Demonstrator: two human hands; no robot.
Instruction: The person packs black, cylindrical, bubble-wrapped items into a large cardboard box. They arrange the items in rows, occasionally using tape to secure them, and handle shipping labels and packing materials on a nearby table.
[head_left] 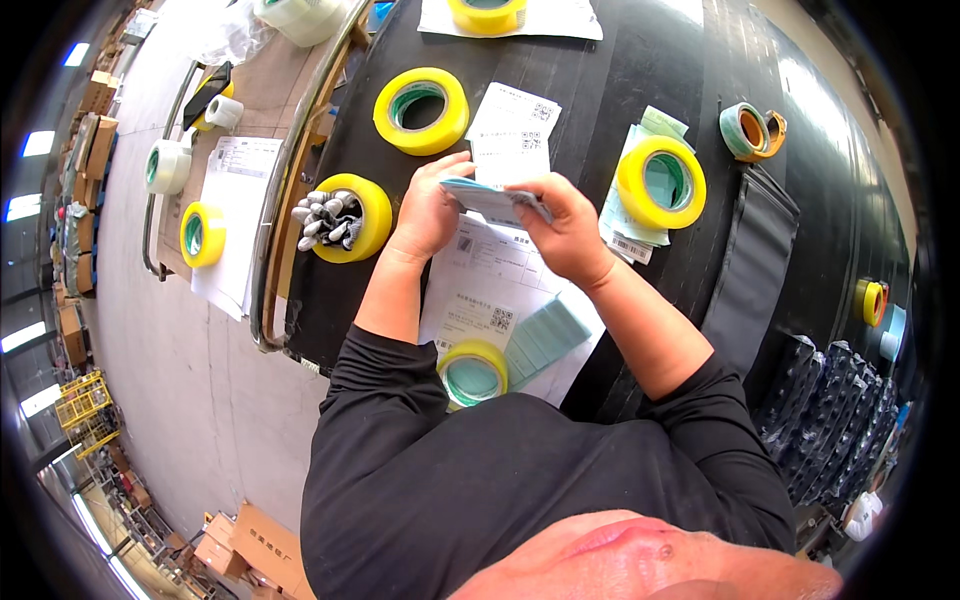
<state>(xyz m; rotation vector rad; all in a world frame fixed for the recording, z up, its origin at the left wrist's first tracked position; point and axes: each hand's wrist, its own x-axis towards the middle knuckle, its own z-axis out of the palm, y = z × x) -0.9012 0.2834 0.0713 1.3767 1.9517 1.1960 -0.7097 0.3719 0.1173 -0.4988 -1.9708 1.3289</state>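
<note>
Both hands meet over the middle of the black desk and hold a thin stack of pale blue slips between them. The left hand is closed on the stack's left end, fingers curled over its top edge; the right hand is clamped on the right end, thumb on the near face. The stack is lifted clear of the desk, tilted slightly down to the right.

Beneath the hands lie white printed sheets that run toward the desk's near edge. On those sheets, near that edge, rests a second fanned stack of blue slips, and touching it on the left a yellow tape roll.

Other rolls noted – 1 yellow roll beyond the left hand toward the far edge; 1 yellow roll at the desk's left edge with grey work gloves stuffed in its core; 1 yellow roll to the right of the right hand, set on a pile of pale green slips. A smaller green and orange roll lies further right, and a black flat sleeve lies just nearer than it.

Left of the desk, past a metal rail, a wooden surface carries a paper sheet, another yellow roll and a white roll – all well apart from the hands
</note>
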